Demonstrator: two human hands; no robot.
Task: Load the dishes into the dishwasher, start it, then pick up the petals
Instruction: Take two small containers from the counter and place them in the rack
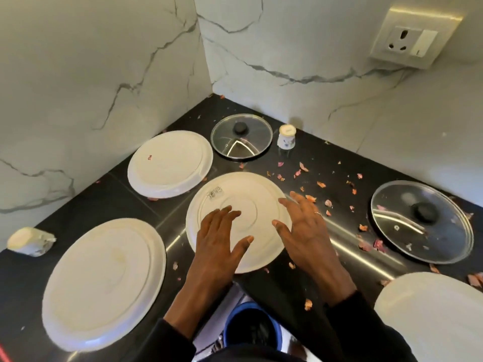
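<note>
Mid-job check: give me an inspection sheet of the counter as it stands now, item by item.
Surface: black countertop, glossy, strewn with petals.
Job's things: four white plates, all upside down: centre plate, back-left plate, front-left plate, front-right plate partly out of frame; small glass lid; large glass lid; petals lie mostly right of centre.
Clutter: small white jar upright by the small lid; white object lying at the left edge.
Hands: left hand and right hand open, fingers spread over the centre plate; contact cannot be told.
Cables: nothing seen; wall socket empty.
Surroundings: marble-look corner walls; blue bin below the counter edge; dishwasher not in view.
</note>
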